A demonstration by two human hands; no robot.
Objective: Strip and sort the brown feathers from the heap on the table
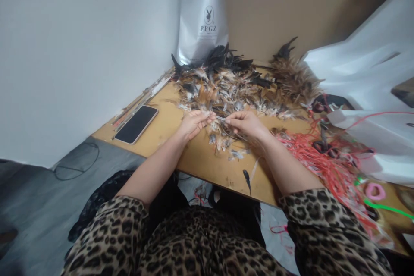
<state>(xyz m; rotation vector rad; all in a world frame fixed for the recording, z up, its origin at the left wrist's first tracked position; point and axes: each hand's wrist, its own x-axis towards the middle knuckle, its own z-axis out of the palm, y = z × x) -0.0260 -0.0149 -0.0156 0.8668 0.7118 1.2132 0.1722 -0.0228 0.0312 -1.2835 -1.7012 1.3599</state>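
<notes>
Over the middle of the table, my left hand (pixel 196 122) and my right hand (pixel 244 123) face each other, fingertips pinched. A thin whitish strip (pixel 220 118) stretches between them, one end in each hand; it may be a feather's quill or a strand, too small to tell. Just behind and beneath my hands spreads a heap of brown, white and black feathers (pixel 210 90). Small loose feathers (pixel 220 142) lie on the tabletop below the strip. One dark feather (pixel 247 179) rests near the front edge.
A phone (pixel 137 124) lies at the left. Behind the feathers stands a silvery bag (pixel 202 21). Tangled red strands (pixel 310 155), a pink loop (pixel 375 191) and white plastic sheeting (pixel 359 69) are on the right. The wooden table (pixel 207 164) has its front edge close to my lap.
</notes>
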